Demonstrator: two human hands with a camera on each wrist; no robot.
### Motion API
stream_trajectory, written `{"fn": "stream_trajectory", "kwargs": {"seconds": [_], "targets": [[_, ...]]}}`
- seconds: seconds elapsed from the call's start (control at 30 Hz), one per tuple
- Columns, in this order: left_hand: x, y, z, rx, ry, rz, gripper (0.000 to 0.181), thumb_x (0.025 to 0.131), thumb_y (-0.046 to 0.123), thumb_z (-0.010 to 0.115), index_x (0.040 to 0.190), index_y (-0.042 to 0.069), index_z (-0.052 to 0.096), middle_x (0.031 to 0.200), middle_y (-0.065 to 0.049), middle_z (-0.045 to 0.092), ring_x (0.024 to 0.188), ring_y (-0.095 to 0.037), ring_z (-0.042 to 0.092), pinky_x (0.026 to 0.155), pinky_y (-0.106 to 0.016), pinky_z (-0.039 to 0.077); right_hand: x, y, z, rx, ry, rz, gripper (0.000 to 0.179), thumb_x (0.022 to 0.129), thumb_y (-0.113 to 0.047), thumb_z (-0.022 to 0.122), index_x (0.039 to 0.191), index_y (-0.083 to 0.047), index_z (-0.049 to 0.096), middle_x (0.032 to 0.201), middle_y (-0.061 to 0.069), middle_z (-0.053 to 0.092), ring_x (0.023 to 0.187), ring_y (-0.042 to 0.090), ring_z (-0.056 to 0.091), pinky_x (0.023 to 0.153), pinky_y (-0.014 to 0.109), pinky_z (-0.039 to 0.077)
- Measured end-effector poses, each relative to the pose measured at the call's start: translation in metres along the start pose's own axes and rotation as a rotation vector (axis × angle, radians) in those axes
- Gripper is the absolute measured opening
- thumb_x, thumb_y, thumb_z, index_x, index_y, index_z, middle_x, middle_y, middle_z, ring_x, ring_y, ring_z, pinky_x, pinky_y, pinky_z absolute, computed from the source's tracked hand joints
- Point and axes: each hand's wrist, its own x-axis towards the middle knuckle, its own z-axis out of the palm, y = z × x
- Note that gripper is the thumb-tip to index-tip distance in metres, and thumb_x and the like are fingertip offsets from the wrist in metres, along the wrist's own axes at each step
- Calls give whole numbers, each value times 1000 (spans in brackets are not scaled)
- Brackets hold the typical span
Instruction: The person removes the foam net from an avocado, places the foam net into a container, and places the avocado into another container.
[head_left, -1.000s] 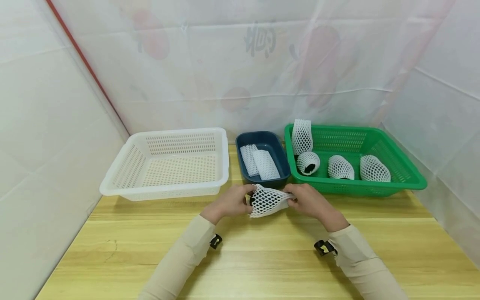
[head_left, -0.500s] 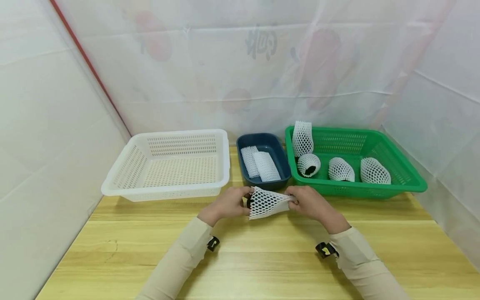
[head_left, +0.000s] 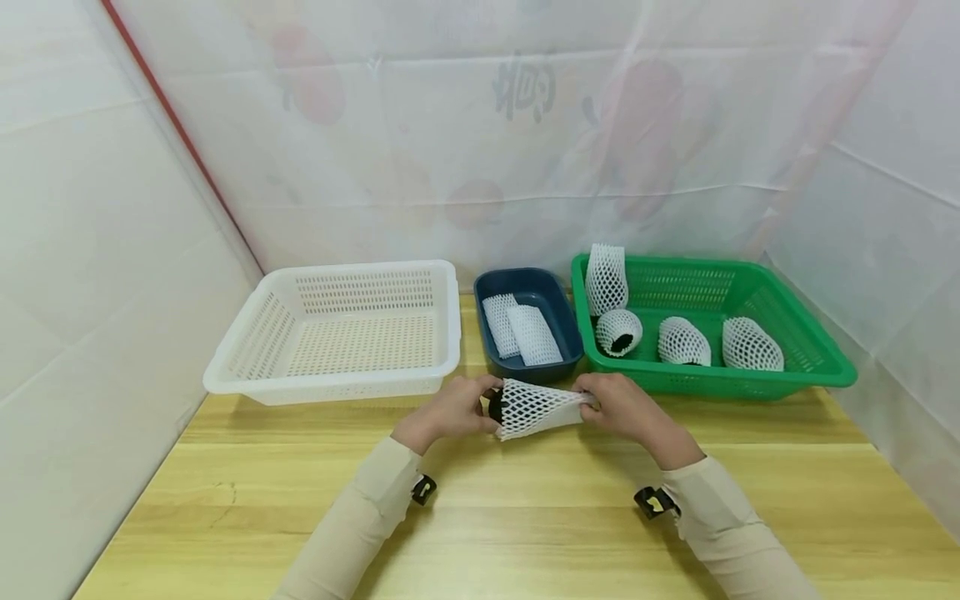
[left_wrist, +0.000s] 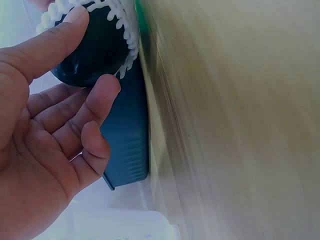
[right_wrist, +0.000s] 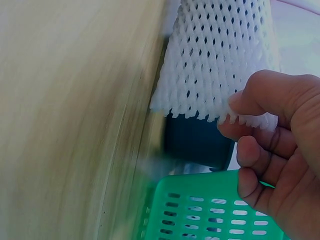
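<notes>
A white foam net sleeve [head_left: 536, 408] lies sideways between my two hands, just in front of the navy tray. A dark, glossy, rounded object [left_wrist: 92, 47] sticks out of its left end; the rest of it is covered by the mesh. My left hand [head_left: 461, 406] holds that dark end with thumb and fingertips, its little finger curled apart. At the sleeve's right end, my right hand [head_left: 618, 408] pinches the flattened edge between thumb and index finger. In the right wrist view the pinched mesh [right_wrist: 215, 60] hangs over the tray's side.
A navy tray [head_left: 491, 279] holds two flat foam sleeves [head_left: 534, 335]. To its right, a green basket [head_left: 806, 358] contains several netted dark objects [head_left: 684, 340], one sleeve standing upright [head_left: 606, 279]. A white basket [head_left: 330, 387] stands left on the wooden table [head_left: 525, 517].
My left hand has shifted slightly left, and more of the dark end shows outside the net. The right hand keeps its pinch on the sleeve's edge.
</notes>
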Motion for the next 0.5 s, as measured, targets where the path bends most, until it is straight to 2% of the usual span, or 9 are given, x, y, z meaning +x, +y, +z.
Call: {"fn": "stream_trajectory", "kwargs": {"seconds": [0.27, 0.5], "targets": [[-1, -4, 1, -51, -9, -43, 65, 72, 16, 81, 127, -2, 50, 111, -19, 61, 64, -7, 59, 62, -21, 49, -2, 2, 2, -3, 11, -24, 14, 74, 0, 67, 85, -8, 65, 77, -4, 60, 63, 9, 49, 58, 29, 45], [-1, -5, 0, -47, -22, -62, 68, 70, 19, 83, 126, -1, 51, 110, -18, 61, 67, -9, 60, 65, -22, 49, -1, 3, 4, -4, 8, -19, 14, 74, -1, 68, 85, -9, 64, 77, -4, 59, 64, 10, 49, 59, 30, 45]]}}
